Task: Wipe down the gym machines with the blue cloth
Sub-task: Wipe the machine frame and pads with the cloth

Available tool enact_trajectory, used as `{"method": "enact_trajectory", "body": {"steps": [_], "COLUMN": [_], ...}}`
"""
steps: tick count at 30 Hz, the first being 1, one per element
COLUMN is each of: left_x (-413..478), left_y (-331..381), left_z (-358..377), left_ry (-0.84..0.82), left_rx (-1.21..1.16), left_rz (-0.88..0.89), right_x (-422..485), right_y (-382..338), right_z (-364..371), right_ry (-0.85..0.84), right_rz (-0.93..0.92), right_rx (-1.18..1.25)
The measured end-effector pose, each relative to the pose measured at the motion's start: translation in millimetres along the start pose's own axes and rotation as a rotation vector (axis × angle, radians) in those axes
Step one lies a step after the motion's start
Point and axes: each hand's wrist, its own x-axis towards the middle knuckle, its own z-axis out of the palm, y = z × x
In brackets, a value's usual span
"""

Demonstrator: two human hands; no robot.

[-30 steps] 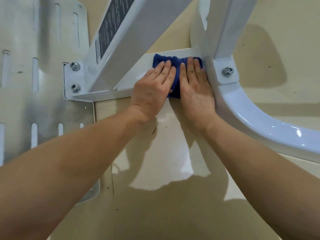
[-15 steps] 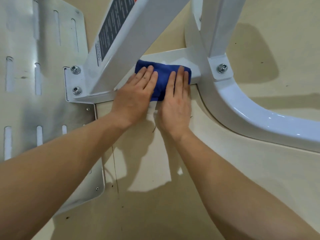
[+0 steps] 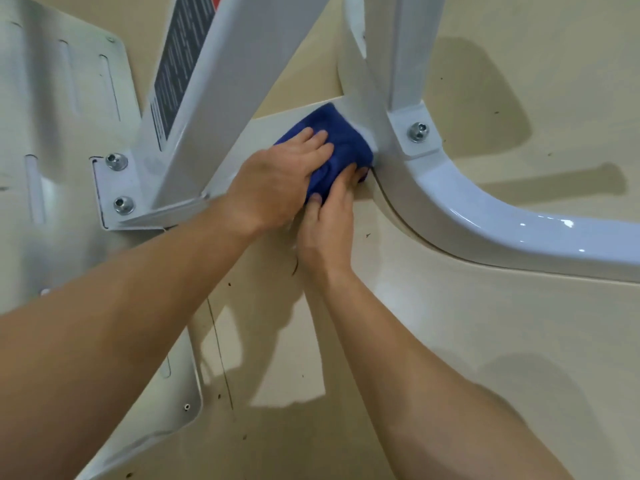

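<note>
Blue and soft, the bunched-up blue cloth [image 3: 341,140] sits on a flat white bar [image 3: 273,121], touching the shiny curved white tube [image 3: 485,230] at its top end. The left hand [image 3: 277,181] lies on the cloth with straight fingers, pressing down. The right hand [image 3: 327,226], just beside the tube, curls its thumb and fingers round the cloth's near edge. A round silver bolt [image 3: 419,132] sits near the tube's top. A dull grey metal plate [image 3: 52,133] with long slots lies well apart from the tube.

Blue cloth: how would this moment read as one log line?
step: wipe | left hand: presses cloth | right hand: pinches cloth | spot: beside curved tube
</note>
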Motion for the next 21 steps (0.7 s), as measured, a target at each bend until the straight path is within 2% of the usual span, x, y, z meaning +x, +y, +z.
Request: {"method": "enact_trajectory", "body": {"steps": [2,5,9,12,15,18,21], "left_x": [-26.9,-49.4,-23.1,12.0,18.3,-13.9,-52.5], "left_y": [-7.3,-17.3,-8.8,3.3,4.1,-4.2,-15.8], "left_z": [-0.1,-1.4,-3.2,1.4,4.7,7.2,15.2], "left_ry": [0.019,0.048,-0.055,-0.077,-0.094,-0.012,0.097], "left_rx": [0.018,0.034,0.001,-0.021,-0.002,0.108,0.211], "left_rz": [-0.039,-0.048,-0.095,-0.045,-0.019,0.019,-0.017], "right_x": [-12.3,-25.4,-11.6,2.3,3.3,-1.3,-12.9], "right_y": [0.3,4.7,1.0,1.3,1.6,6.6,12.6], "right_z": [11.3,23.1,0.1,-18.9,-26.3,-23.8,-13.5], "right_ry": [-0.067,-0.062,-0.073,-0.028,-0.077,-0.104,-0.198], "right_rz": [-0.049,-0.167,-0.094,-0.063,-0.087,-0.100,-0.203], "right_rx": [-0.052,-0.224,-0.295,-0.350,-0.350,-0.388,-0.509]}}
